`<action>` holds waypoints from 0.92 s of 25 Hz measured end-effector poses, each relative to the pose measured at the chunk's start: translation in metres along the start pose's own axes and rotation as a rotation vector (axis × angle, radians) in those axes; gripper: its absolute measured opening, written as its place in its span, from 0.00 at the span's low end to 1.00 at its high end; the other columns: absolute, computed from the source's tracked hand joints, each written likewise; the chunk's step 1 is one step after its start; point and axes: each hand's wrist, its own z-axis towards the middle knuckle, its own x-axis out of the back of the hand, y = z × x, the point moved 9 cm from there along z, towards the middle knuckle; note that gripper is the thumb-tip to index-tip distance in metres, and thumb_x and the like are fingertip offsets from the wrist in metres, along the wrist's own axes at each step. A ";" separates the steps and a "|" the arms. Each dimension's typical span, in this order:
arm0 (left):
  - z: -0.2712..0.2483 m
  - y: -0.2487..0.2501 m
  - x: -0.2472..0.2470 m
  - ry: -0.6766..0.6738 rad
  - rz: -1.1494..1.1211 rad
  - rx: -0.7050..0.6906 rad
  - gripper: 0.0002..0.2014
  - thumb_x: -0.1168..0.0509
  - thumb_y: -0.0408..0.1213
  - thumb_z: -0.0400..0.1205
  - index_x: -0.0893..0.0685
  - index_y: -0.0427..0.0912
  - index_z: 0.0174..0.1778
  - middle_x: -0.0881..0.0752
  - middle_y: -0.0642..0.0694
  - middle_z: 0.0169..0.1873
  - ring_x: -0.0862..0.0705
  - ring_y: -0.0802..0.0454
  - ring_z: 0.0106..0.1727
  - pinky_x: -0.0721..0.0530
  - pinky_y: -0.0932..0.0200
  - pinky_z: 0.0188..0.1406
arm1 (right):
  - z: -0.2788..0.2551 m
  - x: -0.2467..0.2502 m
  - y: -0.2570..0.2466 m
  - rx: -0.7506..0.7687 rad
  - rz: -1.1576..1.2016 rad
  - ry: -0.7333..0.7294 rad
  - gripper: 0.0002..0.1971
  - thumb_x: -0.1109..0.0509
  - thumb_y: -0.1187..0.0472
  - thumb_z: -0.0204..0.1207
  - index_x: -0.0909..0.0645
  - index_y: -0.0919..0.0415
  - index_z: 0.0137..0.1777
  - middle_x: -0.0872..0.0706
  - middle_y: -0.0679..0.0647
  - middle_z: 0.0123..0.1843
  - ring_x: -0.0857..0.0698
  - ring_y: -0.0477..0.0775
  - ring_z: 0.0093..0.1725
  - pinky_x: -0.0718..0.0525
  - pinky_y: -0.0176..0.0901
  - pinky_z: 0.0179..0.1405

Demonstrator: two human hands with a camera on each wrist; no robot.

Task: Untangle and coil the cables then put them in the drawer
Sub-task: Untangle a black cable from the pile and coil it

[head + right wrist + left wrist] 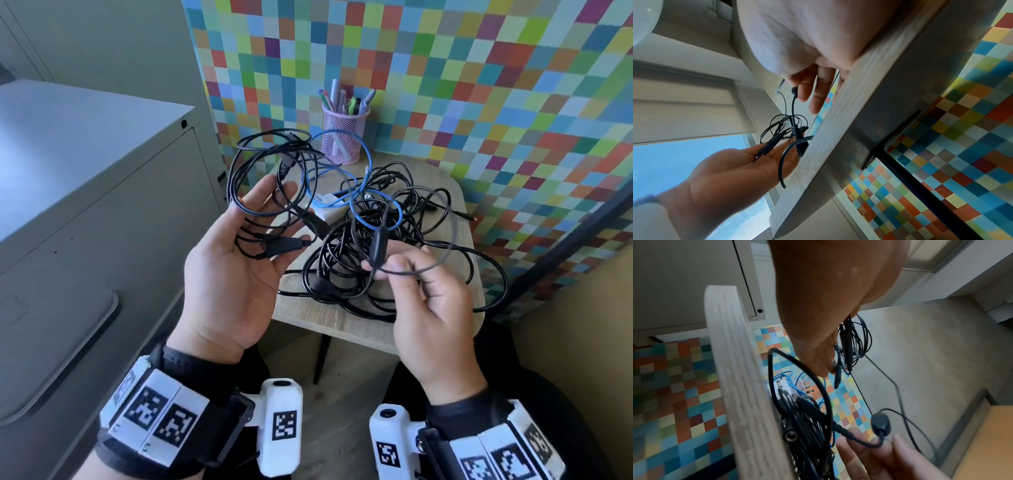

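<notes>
Cables (376,240) lie tangled on the tabletop (359,325), black ones with a blue one through them. Thin black loops (253,178) drape over the left hand (236,274), palm up, fingers straight. The right hand (428,308) pinches a thin cable beside its inline pod (377,248).

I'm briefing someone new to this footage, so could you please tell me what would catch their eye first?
The tangled heap of black cables with a blue cable through it, on the small wooden table. In front, the left hand lies palm up with thin black loops draped over it, while the right hand pinches a cable beside an oval inline module. Behind stands a bright checkered wall.
</notes>
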 end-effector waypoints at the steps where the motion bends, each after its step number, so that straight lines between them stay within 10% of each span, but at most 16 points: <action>1: 0.000 -0.001 0.000 -0.001 0.014 -0.006 0.26 0.39 0.46 0.83 0.17 0.39 0.75 0.11 0.40 0.67 0.14 0.34 0.69 0.25 0.34 0.78 | 0.001 0.005 0.000 -0.005 0.007 0.051 0.12 0.35 0.53 0.87 0.14 0.57 0.46 0.08 0.48 0.51 0.10 0.54 0.58 0.21 0.70 0.73; 4: -0.001 -0.005 -0.002 -0.006 0.048 -0.023 0.26 0.37 0.44 0.81 0.16 0.38 0.74 0.11 0.38 0.66 0.13 0.33 0.69 0.24 0.34 0.77 | 0.002 0.019 -0.001 0.005 0.051 0.185 0.09 0.33 0.67 0.84 0.17 0.52 0.50 0.11 0.56 0.49 0.11 0.57 0.53 0.13 0.57 0.60; 8: -0.002 -0.011 -0.004 -0.049 0.099 -0.040 0.20 0.43 0.39 0.90 0.16 0.39 0.74 0.11 0.38 0.67 0.17 0.31 0.73 0.19 0.40 0.67 | 0.001 0.027 0.002 0.002 0.217 0.277 0.25 0.42 0.78 0.77 0.25 0.56 0.69 0.18 0.61 0.65 0.15 0.61 0.67 0.19 0.57 0.75; 12: -0.006 -0.012 -0.010 -0.120 0.198 -0.073 0.21 0.42 0.40 0.84 0.12 0.42 0.70 0.12 0.39 0.68 0.14 0.34 0.71 0.18 0.42 0.64 | -0.002 0.026 0.003 0.005 0.198 0.234 0.24 0.39 0.69 0.84 0.28 0.64 0.80 0.21 0.56 0.79 0.24 0.55 0.83 0.29 0.57 0.85; 16: -0.011 -0.014 -0.015 -0.217 0.340 -0.130 0.20 0.44 0.30 0.88 0.07 0.47 0.62 0.10 0.44 0.66 0.13 0.40 0.69 0.17 0.46 0.65 | 0.000 0.014 -0.006 0.023 0.146 0.124 0.21 0.32 0.57 0.86 0.22 0.64 0.76 0.10 0.55 0.66 0.15 0.53 0.74 0.21 0.50 0.78; 19: -0.013 -0.015 -0.020 -0.241 0.460 -0.180 0.19 0.43 0.24 0.90 0.10 0.46 0.60 0.07 0.57 0.54 0.11 0.52 0.59 0.14 0.61 0.59 | -0.001 0.012 -0.004 0.042 0.048 0.142 0.11 0.28 0.53 0.84 0.13 0.48 0.64 0.05 0.44 0.54 0.14 0.56 0.73 0.24 0.71 0.78; 23: -0.016 -0.005 -0.030 -0.285 0.611 -0.263 0.27 0.38 0.17 0.83 0.16 0.48 0.73 0.09 0.51 0.63 0.14 0.49 0.71 0.18 0.40 0.74 | -0.003 0.017 -0.005 0.098 0.008 0.199 0.06 0.30 0.53 0.86 0.13 0.45 0.59 0.05 0.38 0.47 0.14 0.59 0.72 0.23 0.77 0.74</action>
